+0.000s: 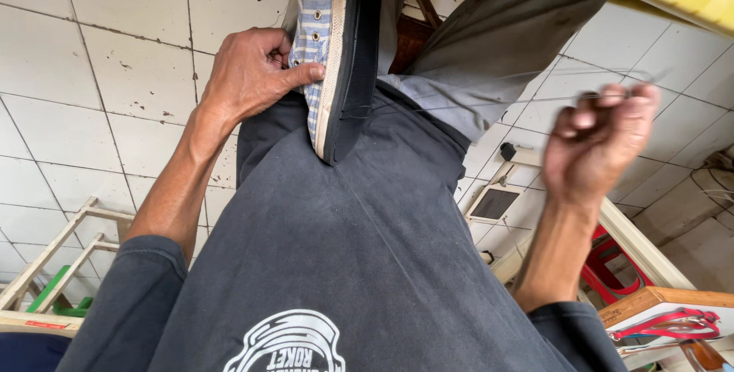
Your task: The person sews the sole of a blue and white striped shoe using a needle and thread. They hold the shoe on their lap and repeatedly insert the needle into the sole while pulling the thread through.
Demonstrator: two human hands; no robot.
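Two hands at work — the left hand (248, 74) clamps the striped shoe (330, 51) against the lap, the right hand (600, 142) pinches taut thread (489, 100); pulling straight and steady should seat the stitch.

The person wears a faded charcoal short-sleeved T-shirt (367, 250) with a white circular printed emblem (290, 341) at the lower front, grey trousers (489, 43) with a paler turned-up cuff, and both forearms bare below the sleeves.
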